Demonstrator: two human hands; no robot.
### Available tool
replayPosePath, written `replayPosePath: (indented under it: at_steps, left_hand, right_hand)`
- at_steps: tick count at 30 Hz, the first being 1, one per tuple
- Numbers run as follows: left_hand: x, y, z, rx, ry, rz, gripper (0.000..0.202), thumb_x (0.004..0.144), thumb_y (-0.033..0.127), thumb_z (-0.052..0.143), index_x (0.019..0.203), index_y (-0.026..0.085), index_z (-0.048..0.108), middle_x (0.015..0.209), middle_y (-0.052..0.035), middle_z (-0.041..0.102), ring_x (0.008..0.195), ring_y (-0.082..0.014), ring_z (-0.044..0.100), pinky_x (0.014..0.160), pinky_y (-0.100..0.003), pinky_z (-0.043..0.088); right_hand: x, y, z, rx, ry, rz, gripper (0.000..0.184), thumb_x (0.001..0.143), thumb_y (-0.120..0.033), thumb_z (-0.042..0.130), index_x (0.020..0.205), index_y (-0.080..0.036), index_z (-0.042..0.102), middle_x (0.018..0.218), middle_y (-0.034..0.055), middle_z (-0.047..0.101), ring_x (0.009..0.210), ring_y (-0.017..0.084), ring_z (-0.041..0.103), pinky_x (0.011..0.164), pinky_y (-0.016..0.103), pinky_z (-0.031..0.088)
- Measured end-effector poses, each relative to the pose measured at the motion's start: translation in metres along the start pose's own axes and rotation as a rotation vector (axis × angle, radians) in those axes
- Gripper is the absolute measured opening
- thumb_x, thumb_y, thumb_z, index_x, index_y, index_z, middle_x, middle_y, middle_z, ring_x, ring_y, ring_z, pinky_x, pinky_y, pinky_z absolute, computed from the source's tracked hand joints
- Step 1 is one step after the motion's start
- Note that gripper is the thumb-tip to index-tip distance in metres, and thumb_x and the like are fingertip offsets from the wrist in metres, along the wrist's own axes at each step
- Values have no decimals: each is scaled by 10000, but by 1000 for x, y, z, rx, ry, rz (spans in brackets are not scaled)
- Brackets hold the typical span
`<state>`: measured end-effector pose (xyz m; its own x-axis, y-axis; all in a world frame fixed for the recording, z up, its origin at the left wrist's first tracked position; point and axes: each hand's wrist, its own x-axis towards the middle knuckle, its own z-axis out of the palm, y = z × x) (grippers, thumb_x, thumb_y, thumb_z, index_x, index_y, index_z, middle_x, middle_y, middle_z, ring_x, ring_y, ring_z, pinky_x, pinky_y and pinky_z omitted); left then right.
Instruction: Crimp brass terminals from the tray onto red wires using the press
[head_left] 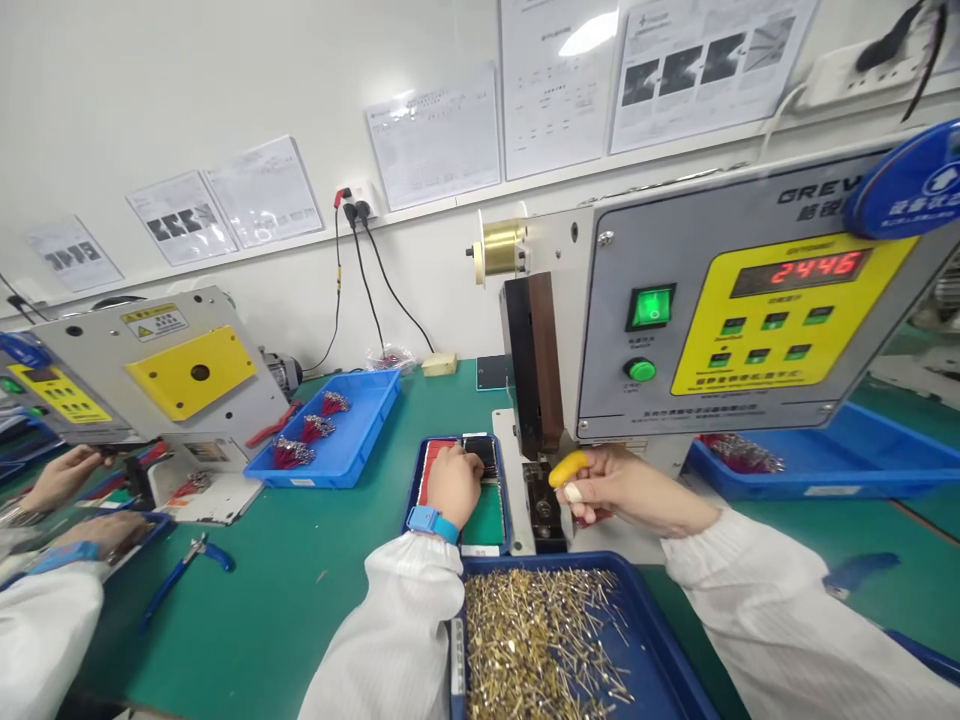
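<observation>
My left hand [454, 487], with a blue wrist strap [433, 522] on it, rests over a small blue tray [411, 500] holding red and black pads. Its fingertips are on the black pad [482, 455]. My right hand [622, 490] reaches to the lower work area [541, 510] of a grey bench machine [720, 330], whose red display reads 2446. A yellow finger cot [566, 468] covers one finger, and red wires [581, 518] show beneath the fingers. Close to my forearms lies a blue tray [660, 640] of loose brass pins [540, 640].
A blue tray [352, 440] of red wire bundles stands behind my left hand, and another [817, 450] lies right of the machine. Blue-handled pliers [187, 575] lie on the green mat [300, 600]. At the left, a co-worker's hands [64, 478] work at a second machine [150, 360].
</observation>
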<state>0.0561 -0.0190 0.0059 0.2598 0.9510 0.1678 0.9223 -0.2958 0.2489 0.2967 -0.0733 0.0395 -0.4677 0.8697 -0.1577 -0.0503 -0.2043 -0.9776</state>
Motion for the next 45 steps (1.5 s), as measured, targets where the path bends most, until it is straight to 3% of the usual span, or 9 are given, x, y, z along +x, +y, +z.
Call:
replayPosePath:
  at_steps: [7, 14, 17, 21, 25, 30, 37, 45]
  left_hand:
    - [11, -1, 3, 30, -33, 4, 234, 797, 68, 497, 789, 162, 711, 837, -85, 646, 926, -218, 570, 844, -320, 415]
    - [9, 2, 7, 57, 16, -11, 205, 878, 113, 470, 842, 148, 668, 898, -96, 624, 926, -217, 554, 828, -326, 404]
    - [6, 2, 7, 60, 99, 14, 213, 900, 110, 454, 844, 149, 656, 877, -87, 618, 911, -217, 545, 819, -328, 402]
    - [-2, 6, 3, 46, 292, 98, 183, 899, 90, 471, 811, 152, 619, 839, -74, 614, 854, -225, 525, 784, -344, 412]
    - [-14, 19, -4, -54, 473, 278, 151, 911, 93, 477, 826, 167, 579, 844, -59, 607, 848, -223, 519, 759, -347, 432]
    - [-23, 34, -9, -148, 613, 472, 129, 934, 112, 468, 925, 174, 581, 903, -54, 611, 876, -204, 523, 788, -345, 448]
    - [-27, 40, -8, -170, 637, 543, 207, 910, 45, 447, 986, 172, 592, 941, -64, 612, 897, -201, 513, 804, -349, 446]
    - [-27, 38, -6, -168, 624, 528, 190, 913, 61, 453, 976, 173, 593, 934, -63, 611, 890, -202, 512, 799, -346, 443]
  right_hand:
    - [11, 2, 12, 45, 161, -177, 348, 660, -415, 805, 718, -126, 621, 601, 9, 607, 479, 63, 511, 447, 187, 414]
    - [14, 5, 16, -118, 251, -241, 366, 716, -490, 722, 739, -152, 583, 657, 16, 616, 517, 82, 520, 490, 225, 439]
    - [12, 6, 16, -173, 280, -250, 324, 738, -455, 696, 774, -160, 567, 654, -1, 596, 523, 84, 517, 500, 226, 443]
    - [10, 5, 14, -233, 281, -256, 298, 778, -453, 650, 776, -167, 564, 645, 4, 587, 520, 93, 514, 504, 236, 447]
    - [10, 5, 12, -263, 284, -246, 276, 798, -434, 616, 755, -166, 568, 619, 12, 581, 499, 95, 508, 499, 240, 436]
    - [14, 8, 12, -249, 307, -234, 242, 799, -401, 595, 756, -168, 549, 606, 8, 582, 492, 106, 529, 488, 241, 428]
    - [14, 10, 10, -190, 288, -243, 239, 775, -396, 614, 758, -165, 555, 605, 5, 578, 491, 99, 523, 490, 237, 421]
    - [18, 13, 10, -105, 283, -278, 315, 768, -469, 652, 752, -168, 559, 602, 9, 569, 502, 106, 515, 493, 251, 434]
